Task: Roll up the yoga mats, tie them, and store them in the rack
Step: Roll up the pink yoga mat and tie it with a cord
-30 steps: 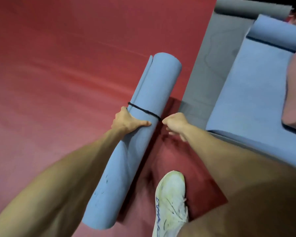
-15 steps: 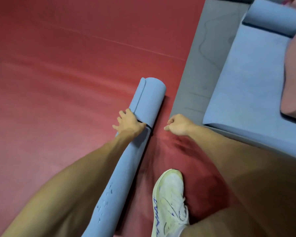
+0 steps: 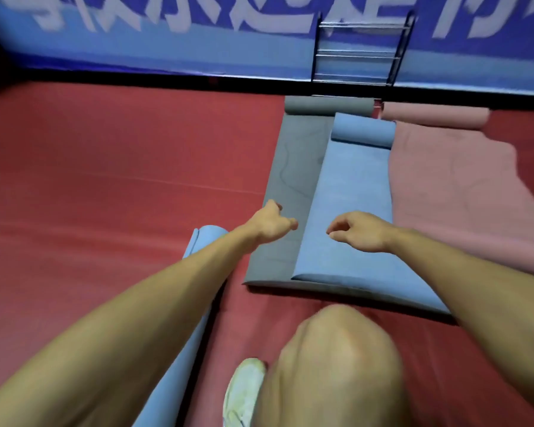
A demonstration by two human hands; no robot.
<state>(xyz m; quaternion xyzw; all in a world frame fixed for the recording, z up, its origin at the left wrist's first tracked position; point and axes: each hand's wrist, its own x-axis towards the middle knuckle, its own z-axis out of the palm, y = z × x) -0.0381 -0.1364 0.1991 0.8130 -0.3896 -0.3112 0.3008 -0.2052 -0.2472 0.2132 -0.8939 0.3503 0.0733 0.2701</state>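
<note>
We are hovering our left hand (image 3: 270,226) just left of the flat blue mat (image 3: 352,186) and our right hand (image 3: 356,231) above it, both loosely curled, holding nothing. The rolled mat (image 3: 205,238) is lying left of it, the rack (image 3: 361,50) standing beyond.

We see large white characters (image 3: 247,16) running across the blue banner (image 3: 167,47) on the far wall. They are blurred and cut by the top edge, so we cannot read any of them. We find no other legible text, label, brand or number.
</note>
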